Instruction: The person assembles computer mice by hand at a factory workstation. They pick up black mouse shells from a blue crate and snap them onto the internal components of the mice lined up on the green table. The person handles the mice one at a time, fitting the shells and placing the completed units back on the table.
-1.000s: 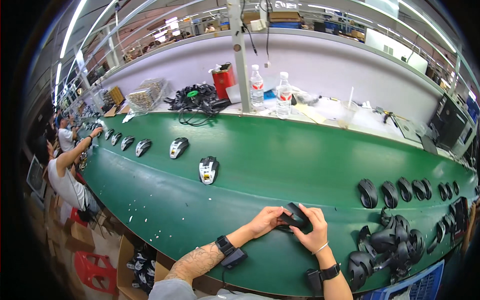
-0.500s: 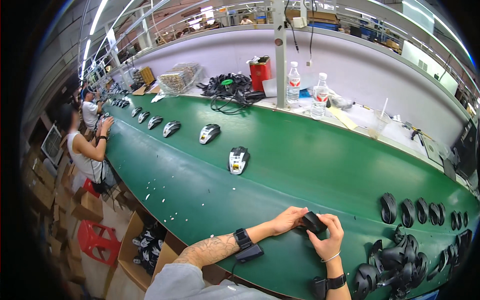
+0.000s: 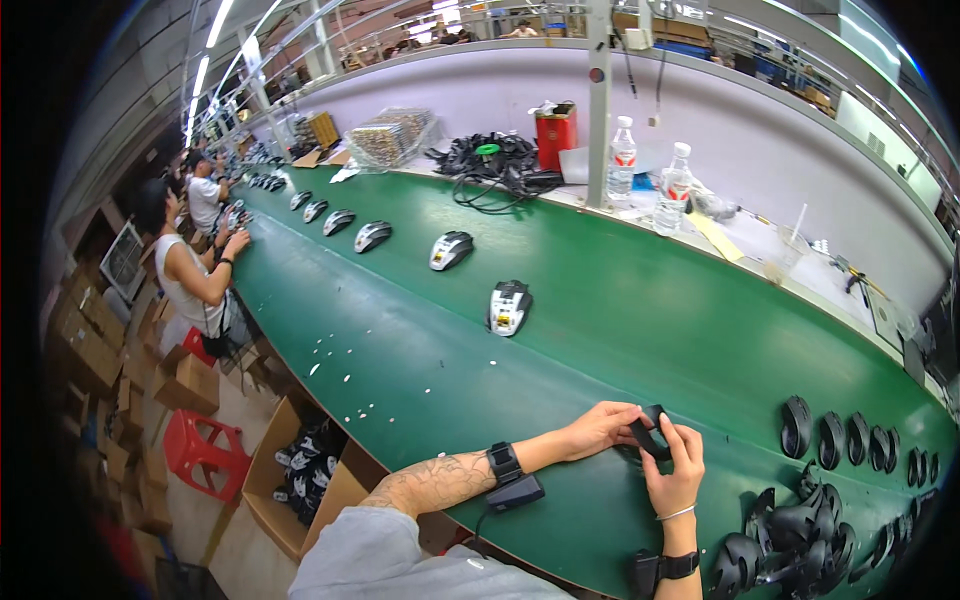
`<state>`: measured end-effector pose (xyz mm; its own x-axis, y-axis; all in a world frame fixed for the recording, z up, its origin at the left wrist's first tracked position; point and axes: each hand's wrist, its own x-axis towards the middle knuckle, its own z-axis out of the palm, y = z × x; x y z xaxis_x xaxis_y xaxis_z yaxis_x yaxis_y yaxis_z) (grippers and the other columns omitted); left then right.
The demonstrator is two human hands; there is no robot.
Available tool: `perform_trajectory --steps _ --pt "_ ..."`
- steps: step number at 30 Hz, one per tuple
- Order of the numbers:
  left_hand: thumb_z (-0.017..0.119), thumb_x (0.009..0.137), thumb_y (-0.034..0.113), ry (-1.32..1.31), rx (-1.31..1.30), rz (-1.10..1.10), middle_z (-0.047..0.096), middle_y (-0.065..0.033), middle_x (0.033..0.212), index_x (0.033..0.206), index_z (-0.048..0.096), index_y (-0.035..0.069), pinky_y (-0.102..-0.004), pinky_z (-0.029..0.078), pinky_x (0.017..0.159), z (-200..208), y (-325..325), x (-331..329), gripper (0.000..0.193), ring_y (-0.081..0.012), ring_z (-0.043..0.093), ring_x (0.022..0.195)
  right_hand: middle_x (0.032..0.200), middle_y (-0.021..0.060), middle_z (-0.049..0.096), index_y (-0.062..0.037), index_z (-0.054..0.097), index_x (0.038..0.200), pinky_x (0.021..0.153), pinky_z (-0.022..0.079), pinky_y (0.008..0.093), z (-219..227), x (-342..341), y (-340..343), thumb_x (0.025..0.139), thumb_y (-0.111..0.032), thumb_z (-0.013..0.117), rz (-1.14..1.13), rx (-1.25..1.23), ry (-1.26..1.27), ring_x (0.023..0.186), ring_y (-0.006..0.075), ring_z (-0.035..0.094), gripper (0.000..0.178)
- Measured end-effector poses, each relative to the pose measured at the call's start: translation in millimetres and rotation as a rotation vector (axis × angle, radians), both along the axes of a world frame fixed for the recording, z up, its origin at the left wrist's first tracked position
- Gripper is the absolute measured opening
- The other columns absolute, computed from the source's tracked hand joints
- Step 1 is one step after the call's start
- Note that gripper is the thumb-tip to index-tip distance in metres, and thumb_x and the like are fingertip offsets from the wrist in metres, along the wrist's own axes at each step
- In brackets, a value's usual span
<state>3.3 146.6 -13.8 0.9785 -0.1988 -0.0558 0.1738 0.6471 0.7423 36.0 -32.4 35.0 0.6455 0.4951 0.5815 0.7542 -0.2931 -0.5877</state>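
Observation:
A black mouse shell [image 3: 652, 432] is held up between my two hands, tilted so that a gap in it shows. The fingertips of my left hand [image 3: 606, 430] pinch its left edge. On the other side, the thumb and fingers of my right hand [image 3: 676, 465] close around its right edge. To the right of my hands, several black mouse shells [image 3: 796, 427] stand in a row on the green belt [image 3: 640, 310]. Nearer to me lies a heap of black shells [image 3: 790, 535]. White-and-black mouse bodies [image 3: 510, 308] form a line running to the far left.
A cardboard box [image 3: 268, 500] of mouse parts and a red stool [image 3: 205, 452] stand left of the belt. Two co-workers [image 3: 195, 265] are farther up that side. Water bottles [image 3: 672, 190], a red can [image 3: 555, 137] and black cables [image 3: 495, 165] line the back ledge. White scraps [image 3: 365, 410] dot the belt.
The black shell has been turned between my fingers, so a gap in it now shows. Both hands still hold it. The whole view has shifted, moving the scene rightward in the picture.

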Motion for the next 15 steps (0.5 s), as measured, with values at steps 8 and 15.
perform_trajectory --steps 8,15 --pt "0.054 0.095 0.024 -0.030 -0.026 0.009 0.060 -0.0063 0.103 0.101 0.062 0.001 -0.0327 0.046 0.093 0.3 4.2 -1.7 0.026 -0.0162 0.058 0.102 0.101 0.0140 0.055 -0.0030 0.059 0.119 0.084 0.045 0.0393 -3.8 -4.6 2.3 0.062 0.007 0.068 0.005 0.002 0.044 0.095 0.0318 0.053 0.058" --pt "0.058 0.093 0.023 -0.123 -0.034 -0.094 0.058 -0.0067 0.110 0.095 0.065 0.000 -0.0332 0.044 0.097 0.9 8.0 -1.1 0.023 -0.0172 0.057 0.104 0.100 0.0143 0.056 -0.0015 0.059 0.118 0.083 0.045 0.0396 -2.1 -5.9 2.8 0.061 0.009 0.065 0.049 -0.010 0.010 0.093 0.0317 0.053 0.059"
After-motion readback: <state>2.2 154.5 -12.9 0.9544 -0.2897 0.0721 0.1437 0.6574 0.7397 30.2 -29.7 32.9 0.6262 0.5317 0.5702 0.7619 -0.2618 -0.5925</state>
